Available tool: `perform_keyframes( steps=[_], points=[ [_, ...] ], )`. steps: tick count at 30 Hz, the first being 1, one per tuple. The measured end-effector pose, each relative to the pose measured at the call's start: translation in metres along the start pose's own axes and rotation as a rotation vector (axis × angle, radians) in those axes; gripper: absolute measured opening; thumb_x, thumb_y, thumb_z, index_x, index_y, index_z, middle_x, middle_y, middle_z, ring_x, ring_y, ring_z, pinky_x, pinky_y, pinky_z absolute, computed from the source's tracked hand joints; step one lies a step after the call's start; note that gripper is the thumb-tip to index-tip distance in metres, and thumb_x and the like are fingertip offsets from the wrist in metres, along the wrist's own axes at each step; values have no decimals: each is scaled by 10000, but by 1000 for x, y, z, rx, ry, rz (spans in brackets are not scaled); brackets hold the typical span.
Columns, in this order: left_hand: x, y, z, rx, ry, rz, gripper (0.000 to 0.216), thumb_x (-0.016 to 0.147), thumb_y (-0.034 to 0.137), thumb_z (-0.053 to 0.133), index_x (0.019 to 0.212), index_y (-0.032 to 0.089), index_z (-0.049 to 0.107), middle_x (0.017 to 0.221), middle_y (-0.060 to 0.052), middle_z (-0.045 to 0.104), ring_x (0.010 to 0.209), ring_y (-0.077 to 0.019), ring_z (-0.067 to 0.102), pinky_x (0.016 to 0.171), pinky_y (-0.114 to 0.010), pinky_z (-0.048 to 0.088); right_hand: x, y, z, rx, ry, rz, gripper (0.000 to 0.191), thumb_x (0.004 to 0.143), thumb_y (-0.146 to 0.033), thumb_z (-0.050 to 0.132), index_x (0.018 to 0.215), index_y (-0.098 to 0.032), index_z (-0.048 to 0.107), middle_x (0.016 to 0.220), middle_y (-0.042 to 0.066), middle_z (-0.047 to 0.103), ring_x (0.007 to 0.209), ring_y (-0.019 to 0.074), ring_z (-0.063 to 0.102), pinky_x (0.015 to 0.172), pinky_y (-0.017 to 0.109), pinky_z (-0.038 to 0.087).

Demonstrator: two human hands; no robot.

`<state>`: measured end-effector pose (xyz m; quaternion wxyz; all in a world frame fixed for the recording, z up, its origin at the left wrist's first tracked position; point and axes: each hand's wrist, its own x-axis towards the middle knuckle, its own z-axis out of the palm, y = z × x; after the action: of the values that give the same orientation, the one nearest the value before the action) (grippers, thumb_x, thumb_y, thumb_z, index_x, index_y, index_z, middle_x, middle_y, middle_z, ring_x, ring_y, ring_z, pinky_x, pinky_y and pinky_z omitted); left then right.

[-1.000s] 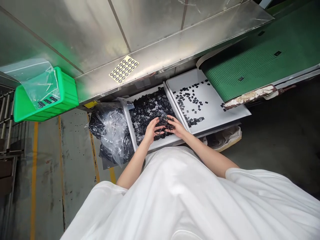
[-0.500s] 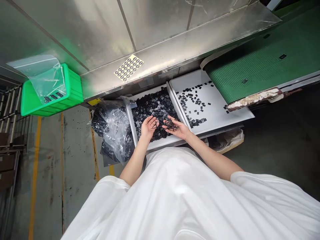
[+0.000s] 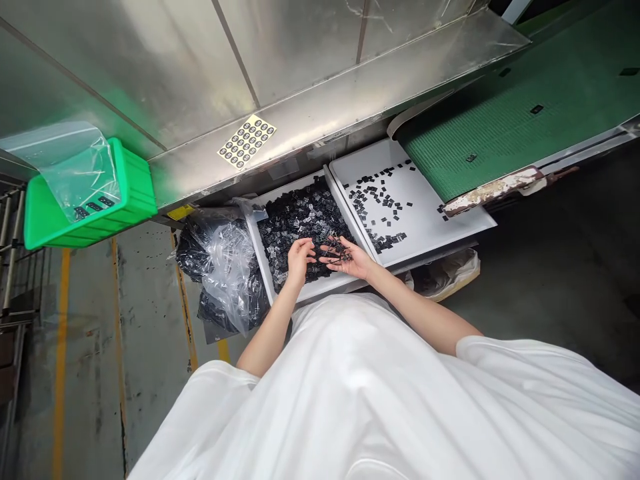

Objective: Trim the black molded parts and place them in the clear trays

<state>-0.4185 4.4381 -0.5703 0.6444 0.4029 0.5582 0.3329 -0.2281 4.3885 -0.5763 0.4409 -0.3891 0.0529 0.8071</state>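
Observation:
My right hand [image 3: 357, 261] is palm up, its fingers half curled round a loose cluster of small black plastic pieces [image 3: 336, 251]. Facing it is my left hand [image 3: 299, 259], fingers bent and drawn together; what they pinch, if anything, is too small to make out. Both hands hover over the near part of a white tray [image 3: 261, 257] heaped with small flat black pieces [image 3: 303, 217]. Against its right side lies a second white tray [image 3: 430, 233], where more black pieces [image 3: 383, 197] are scattered, mostly toward the left.
A green conveyor belt [image 3: 480, 127] overhangs the right tray, carrying a few black pieces. Left of the trays sits a clear plastic bag [image 3: 225, 260] of black pieces. A sticker sheet [image 3: 247, 142] lies on the metal ledge [image 3: 350, 123]. A green bin [image 3: 135, 193] stands far left.
My left hand has turned and its spread fingers have drawn together. My right hand still holds the black pieces. The view has shifted, so the surroundings sit further left.

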Motion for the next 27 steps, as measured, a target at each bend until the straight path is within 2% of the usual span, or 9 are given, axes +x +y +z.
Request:
perform_keyframes(
  steps=[3,7,13,19,22,27],
  points=[
    [-3,-7,9,181,-89,79,175,846,316,786,964,188,766,1000,-73,702,858,-170,630,741,-265,543,-2,1,2,-14,-55,28,434,1166,-465,334,1523,-295,514,1133,76,770,872,245,776,703,406,679],
    [-1,-14,18,232,-158,49,193,771,288,865,896,163,785,944,-60,674,830,-176,643,754,-293,565,-4,0,1,-64,-89,38,461,1172,-442,315,1579,-306,483,980,48,765,731,201,731,699,404,681],
    [2,-21,21,260,-189,0,211,728,290,882,838,154,765,831,-29,693,733,-156,626,697,-278,528,-6,7,-1,-167,-88,39,441,1161,-435,359,1546,-324,542,1171,75,752,806,192,734,731,400,688],
    [3,-28,26,216,-146,-25,232,681,286,895,789,165,729,823,-22,724,759,-163,635,748,-281,510,1,12,-1,-166,-24,-9,395,1150,-401,412,1464,-299,629,1094,54,756,730,160,684,687,359,688],
    [1,-29,28,146,-173,-52,266,684,339,890,781,165,712,820,-18,722,762,-159,639,777,-286,516,5,13,-5,-160,-3,-35,365,1137,-402,465,1427,-289,656,1059,48,759,714,147,665,676,316,680],
    [-4,-27,25,28,-261,-137,341,676,425,884,795,162,702,802,-30,720,768,-182,664,800,-322,524,4,17,-10,-172,23,-71,322,1117,-375,519,1356,-260,703,1136,68,761,743,149,676,657,288,674]
  ],
)
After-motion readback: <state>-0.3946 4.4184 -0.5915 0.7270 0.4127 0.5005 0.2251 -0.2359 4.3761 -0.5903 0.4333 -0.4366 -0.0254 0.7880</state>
